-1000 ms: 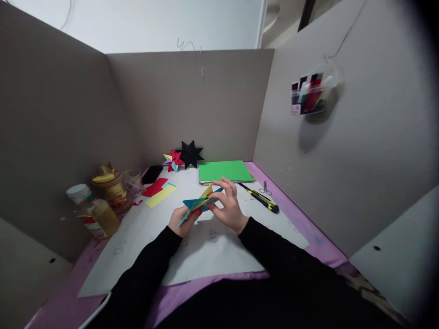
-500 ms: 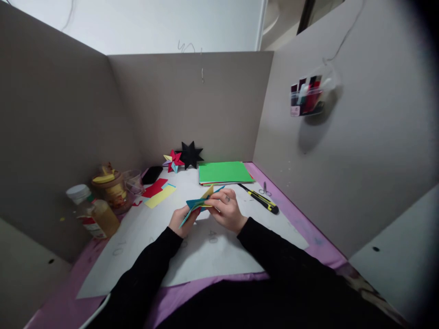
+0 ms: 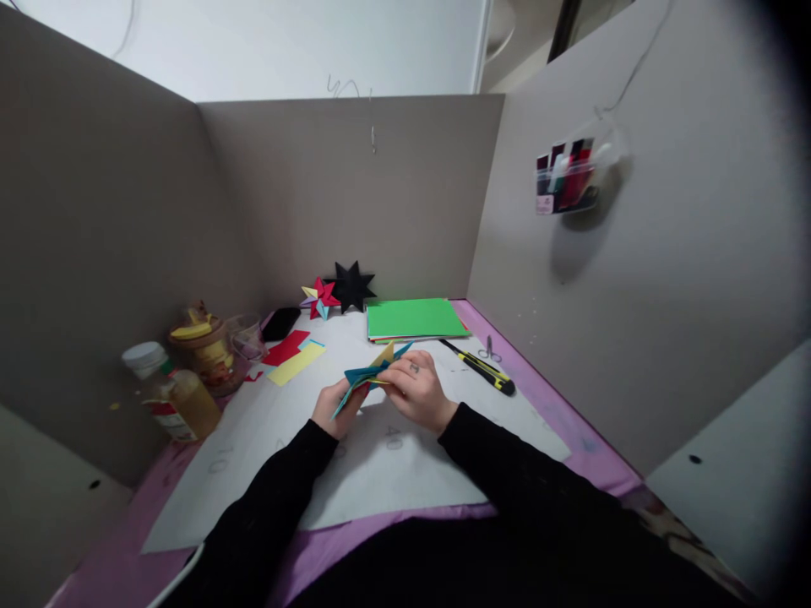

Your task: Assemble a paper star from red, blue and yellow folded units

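A folded paper star (image 3: 367, 371) in blue and yellow is held up between both hands, above the white sheet. From below and to the left, my left hand (image 3: 333, 409) grips it. My right hand (image 3: 418, 390), with a ring-like mark on one finger, pinches its right side; the fingertips partly cover the folds. Behind it, a finished-looking red star with yellow, purple and blue points (image 3: 321, 297) leans by a black paper star (image 3: 353, 286). Left of my hands lie a yellow paper strip (image 3: 296, 364) and red paper pieces (image 3: 287, 347).
A stack of coloured paper (image 3: 416, 319), green on top, lies at the back. To the right are a utility knife (image 3: 485, 371) and small scissors (image 3: 490, 351). On the left stand a glue bottle (image 3: 174, 397), a brown pot (image 3: 206, 350), a clear cup (image 3: 247, 338) and a black phone (image 3: 281, 323).
Both hands stay almost in place around the folded paper star. The right fingers and the paper's tips have shifted very slightly.
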Tool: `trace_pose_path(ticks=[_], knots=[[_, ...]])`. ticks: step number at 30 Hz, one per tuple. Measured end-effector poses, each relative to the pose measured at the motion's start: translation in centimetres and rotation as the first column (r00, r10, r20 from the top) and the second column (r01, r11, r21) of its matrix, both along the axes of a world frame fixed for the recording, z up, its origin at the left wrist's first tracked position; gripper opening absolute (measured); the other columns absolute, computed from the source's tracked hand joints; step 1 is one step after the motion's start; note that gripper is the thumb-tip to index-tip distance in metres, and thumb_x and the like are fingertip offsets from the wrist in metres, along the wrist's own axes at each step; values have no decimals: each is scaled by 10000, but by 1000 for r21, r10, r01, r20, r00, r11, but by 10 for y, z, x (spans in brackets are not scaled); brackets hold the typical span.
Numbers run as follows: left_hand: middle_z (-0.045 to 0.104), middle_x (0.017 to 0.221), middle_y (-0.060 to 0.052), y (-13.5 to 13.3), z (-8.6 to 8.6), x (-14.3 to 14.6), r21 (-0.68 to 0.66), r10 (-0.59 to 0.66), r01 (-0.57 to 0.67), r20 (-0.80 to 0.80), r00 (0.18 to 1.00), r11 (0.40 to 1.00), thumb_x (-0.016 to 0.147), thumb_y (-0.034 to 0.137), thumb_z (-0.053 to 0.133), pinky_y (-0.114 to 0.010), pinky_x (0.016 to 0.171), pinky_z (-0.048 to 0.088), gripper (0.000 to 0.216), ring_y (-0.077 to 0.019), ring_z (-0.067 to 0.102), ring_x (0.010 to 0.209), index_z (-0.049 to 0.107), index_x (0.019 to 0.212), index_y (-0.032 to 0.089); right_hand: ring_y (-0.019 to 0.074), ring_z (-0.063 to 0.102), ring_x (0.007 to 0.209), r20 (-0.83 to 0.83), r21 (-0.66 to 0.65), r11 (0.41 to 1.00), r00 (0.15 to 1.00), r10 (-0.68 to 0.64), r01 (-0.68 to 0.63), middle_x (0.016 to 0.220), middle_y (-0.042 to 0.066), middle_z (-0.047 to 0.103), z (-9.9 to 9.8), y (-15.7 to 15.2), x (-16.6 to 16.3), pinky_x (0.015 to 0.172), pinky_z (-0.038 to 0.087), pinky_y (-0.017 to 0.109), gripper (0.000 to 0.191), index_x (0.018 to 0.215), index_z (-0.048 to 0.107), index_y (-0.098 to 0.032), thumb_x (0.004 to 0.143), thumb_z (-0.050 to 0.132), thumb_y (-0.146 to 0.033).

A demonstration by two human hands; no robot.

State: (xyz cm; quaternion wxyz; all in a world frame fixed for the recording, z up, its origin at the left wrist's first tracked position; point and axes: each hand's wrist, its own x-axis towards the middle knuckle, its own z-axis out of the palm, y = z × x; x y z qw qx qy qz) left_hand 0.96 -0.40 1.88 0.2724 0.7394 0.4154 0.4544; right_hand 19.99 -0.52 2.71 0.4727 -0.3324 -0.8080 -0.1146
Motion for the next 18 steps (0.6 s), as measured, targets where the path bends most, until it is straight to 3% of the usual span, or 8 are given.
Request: trace_pose_path(ticks=[8,15,18], knots=[[697,777,-9,-1,-2,0,-5,-7,8,42,999,1000,767,332,598,-253,690,469,220,-176,602,677,706,911,205,207,528,867,-79,-125,992,997,-19,9,799,47,609,9,-2,-3,838,353,382,111,864,670,-221,805,577,-205],[704,1001,-36,3,-8,-3,20,-64,62,82,995,998,740,312,643,-314,890,447,295,-246,637,914,699,1022,243,206,517,884,-85,-206,976,995,46,-63,824,42,586,14,0,-1,837,355,379,84,832,683,-230,757,662,-200],[712,925,-40,3,-6,-3,35,-85,84,21,996,996,757,313,626,-304,866,453,228,-228,648,837,719,951,235,206,515,871,-94,-219,972,994,61,-81,776,29,579,16,1,1,832,351,383,38,767,681,-228,741,679,-201]])
